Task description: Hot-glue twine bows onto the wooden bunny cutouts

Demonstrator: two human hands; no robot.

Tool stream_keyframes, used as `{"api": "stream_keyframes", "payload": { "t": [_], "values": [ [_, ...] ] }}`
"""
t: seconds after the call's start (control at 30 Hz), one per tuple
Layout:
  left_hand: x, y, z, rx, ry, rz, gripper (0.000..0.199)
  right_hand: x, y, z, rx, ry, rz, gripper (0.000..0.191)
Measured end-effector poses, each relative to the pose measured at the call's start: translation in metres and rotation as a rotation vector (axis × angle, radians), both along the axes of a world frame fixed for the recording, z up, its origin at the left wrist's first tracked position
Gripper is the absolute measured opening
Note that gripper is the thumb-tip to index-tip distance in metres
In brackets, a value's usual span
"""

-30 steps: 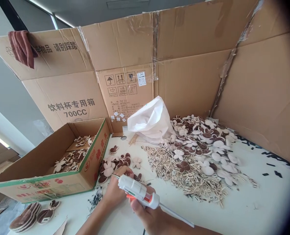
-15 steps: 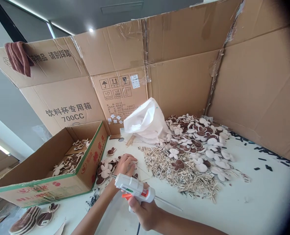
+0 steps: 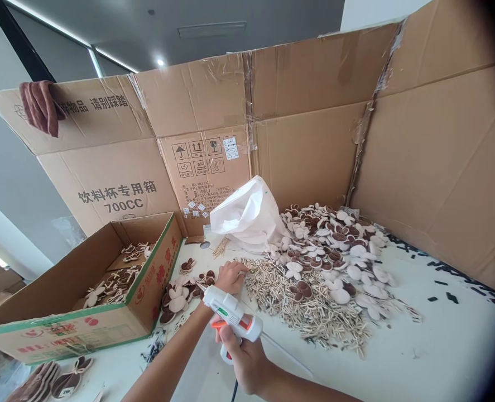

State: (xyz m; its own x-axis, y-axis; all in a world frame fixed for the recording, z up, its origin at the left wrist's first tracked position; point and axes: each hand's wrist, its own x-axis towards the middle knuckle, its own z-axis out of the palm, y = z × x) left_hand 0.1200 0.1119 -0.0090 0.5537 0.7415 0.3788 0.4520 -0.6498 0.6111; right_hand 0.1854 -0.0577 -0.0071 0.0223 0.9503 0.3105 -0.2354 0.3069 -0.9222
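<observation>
Shifted rightward, the left hand (image 3: 230,277), grip unclear, now nears the beige stems (image 3: 272,296); the right hand (image 3: 241,357) grip closes around a white hot glue gun (image 3: 230,311) at lower centre.

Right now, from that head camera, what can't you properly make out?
In the head view:
The left hand hides whatever lies beneath it.
The right hand covers most of the glue gun's grip.
The bottom edge cuts off the stacked brown pieces.
The carton label's print is too small to read.
</observation>
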Motion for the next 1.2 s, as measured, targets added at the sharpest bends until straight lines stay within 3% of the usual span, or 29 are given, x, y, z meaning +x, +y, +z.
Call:
{"api": "stream_keyframes", "payload": {
  "t": [0.17,0.4,0.67,0.83,1.03,1.2],
  "values": [
    [-0.008,-0.004,-0.002,-0.035,-0.074,0.042,0.025,0.000,0.002,0.001,-0.026,-0.014,0.043,0.049],
    [-0.050,-0.022,0.017,-0.153,-0.256,0.111,0.026,0.001,0.010,0.001,-0.043,0.098,-0.001,0.049],
    [-0.091,-0.039,0.021,-0.246,-0.362,0.269,0.029,0.000,0.023,0.017,-0.296,0.242,-0.107,0.057],
    [-0.114,-0.060,0.020,-0.234,-0.324,0.237,0.025,0.000,0.028,0.018,-0.340,0.190,-0.189,0.060],
    [-0.147,-0.088,0.020,-0.160,-0.205,0.158,0.017,0.002,0.031,0.012,-0.378,0.139,-0.172,0.060],
    [-0.157,-0.096,0.021,-0.166,-0.210,0.141,0.015,0.000,0.031,0.011,-0.360,0.079,-0.218,0.052]
  ]
}}
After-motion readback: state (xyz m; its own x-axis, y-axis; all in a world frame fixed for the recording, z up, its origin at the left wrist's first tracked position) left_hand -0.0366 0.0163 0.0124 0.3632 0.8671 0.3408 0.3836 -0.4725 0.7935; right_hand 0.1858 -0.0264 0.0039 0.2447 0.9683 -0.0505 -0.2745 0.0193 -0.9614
